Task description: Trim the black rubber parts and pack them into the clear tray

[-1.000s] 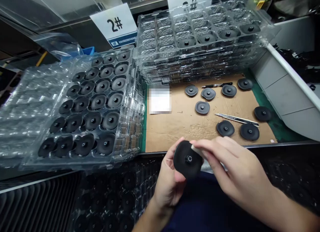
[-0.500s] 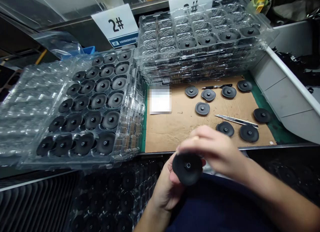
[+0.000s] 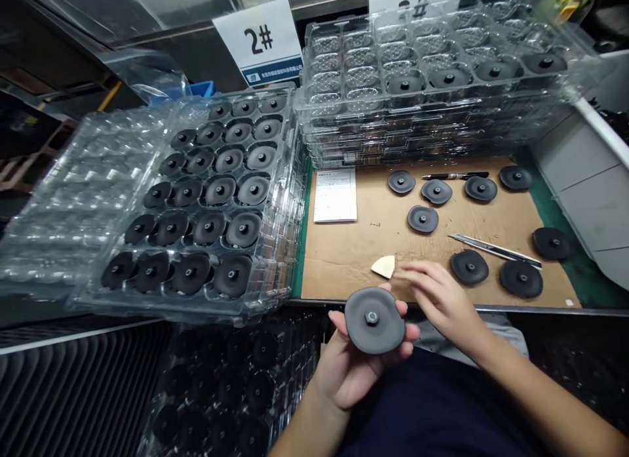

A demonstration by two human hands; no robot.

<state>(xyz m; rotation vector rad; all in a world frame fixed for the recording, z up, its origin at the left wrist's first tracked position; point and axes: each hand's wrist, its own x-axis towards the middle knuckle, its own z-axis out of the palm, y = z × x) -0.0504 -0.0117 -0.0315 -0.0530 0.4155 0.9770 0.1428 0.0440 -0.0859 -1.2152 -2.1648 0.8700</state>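
Note:
A black, slightly wavy disc (image 3: 361,336) with a small raised hub at its centre is held by its edges in my left hand (image 3: 351,375), face up, over the front edge of the work surface. My right hand (image 3: 445,306) is just behind and to the right of it, fingers stretched out and apart. Close to those fingertips, a cream-coloured wedge (image 3: 384,266), like a piece of sponge, lies on the cardboard sheet (image 3: 339,260). Several similar black discs (image 3: 422,219) are spread over the cardboard, hubs up.
A craft knife (image 3: 496,250) and a pen (image 3: 455,176) lie among the discs. A printed paper (image 3: 335,201) rests at the left. Stacked clear trays (image 3: 289,247) filled with discs stand left; another stack (image 3: 314,126), partly filled, stands behind. A white partition (image 3: 580,181) is on the right.
My right hand has moved off the disc to the right, and the cream wedge now shows on the cardboard. My left hand still holds the disc, now more fully in view.

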